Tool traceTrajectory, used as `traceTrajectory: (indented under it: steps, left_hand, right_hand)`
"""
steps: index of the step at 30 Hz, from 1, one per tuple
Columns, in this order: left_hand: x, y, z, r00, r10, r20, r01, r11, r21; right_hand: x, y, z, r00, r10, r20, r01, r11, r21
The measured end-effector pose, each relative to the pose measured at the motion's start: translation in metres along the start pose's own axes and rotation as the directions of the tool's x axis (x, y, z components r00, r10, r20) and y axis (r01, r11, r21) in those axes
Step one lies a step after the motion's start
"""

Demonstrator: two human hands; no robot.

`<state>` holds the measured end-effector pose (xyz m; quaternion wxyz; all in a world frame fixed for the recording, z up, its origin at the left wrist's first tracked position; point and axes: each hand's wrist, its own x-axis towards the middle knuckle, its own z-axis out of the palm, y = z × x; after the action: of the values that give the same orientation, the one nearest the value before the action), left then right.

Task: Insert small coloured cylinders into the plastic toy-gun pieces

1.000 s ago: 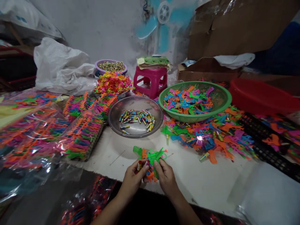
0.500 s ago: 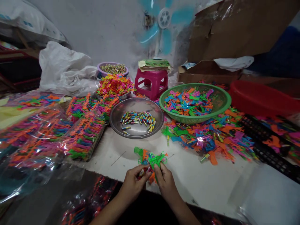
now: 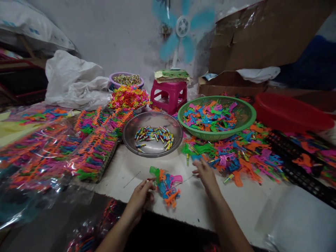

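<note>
My left hand (image 3: 141,196) is closed beside a small pile of toy guns (image 3: 168,187) in orange, blue, green and pink. A reddish end shows at its fingertips, seemingly a small tube, mostly hidden by the fingers. My right hand (image 3: 206,175) is held over the table with its fingers apart and nothing in them. It is just in front of a large heap of toy guns (image 3: 244,157), near a green toy gun (image 3: 201,148) at the heap's left edge. Beyond both hands, a grey metal bowl (image 3: 128,148) holds several small labelled tubes (image 3: 154,134).
At right are a green basket (image 3: 249,120) of toy guns, a red basin (image 3: 291,113) and a black plastic crate (image 3: 294,159). Bagged toy guns (image 3: 91,154) lie at left. Behind are a pink stool (image 3: 169,92), a running fan (image 3: 183,28) and a purple basin (image 3: 112,78).
My right hand has let go of the green toy gun and moved right, away from my left hand. A green toy gun now shows at the heap's edge. The left hand has shifted slightly left.
</note>
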<state>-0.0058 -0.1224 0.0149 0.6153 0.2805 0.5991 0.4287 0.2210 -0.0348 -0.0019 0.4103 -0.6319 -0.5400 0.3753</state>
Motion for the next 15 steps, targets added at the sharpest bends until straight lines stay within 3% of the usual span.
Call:
traceTrajectory:
  steps: [3,6,8,11,13,15]
  left_hand:
    - [0.002,-0.004,-0.001,0.999,-0.007,0.037,0.009,0.999,-0.047]
    - [0.003,-0.009,0.003,0.995,-0.023,0.092,0.029,0.998,-0.06]
    - [0.004,-0.01,0.005,0.995,-0.027,0.1,0.034,0.997,-0.064]
    - [0.003,-0.008,0.005,0.997,-0.005,0.083,0.011,0.998,-0.068]
    - [0.002,-0.006,0.006,0.997,0.015,0.082,-0.011,0.998,-0.059]
    - [0.001,-0.006,0.009,0.994,0.036,0.105,-0.03,0.998,-0.058]
  right_hand:
    - [-0.009,0.01,0.019,0.95,-0.194,0.247,0.258,0.929,-0.265]
    - [-0.023,0.009,0.036,0.842,-0.314,0.44,0.487,0.794,-0.365]
    - [-0.026,0.006,0.037,0.79,-0.353,0.501,0.579,0.698,-0.421]
    - [-0.024,0.002,0.03,0.819,-0.367,0.441,0.556,0.696,-0.454]
    - [-0.029,-0.001,0.027,0.897,-0.344,0.278,0.431,0.821,-0.374]
    - [-0.043,-0.008,0.03,0.966,-0.23,0.118,0.245,0.96,-0.136]
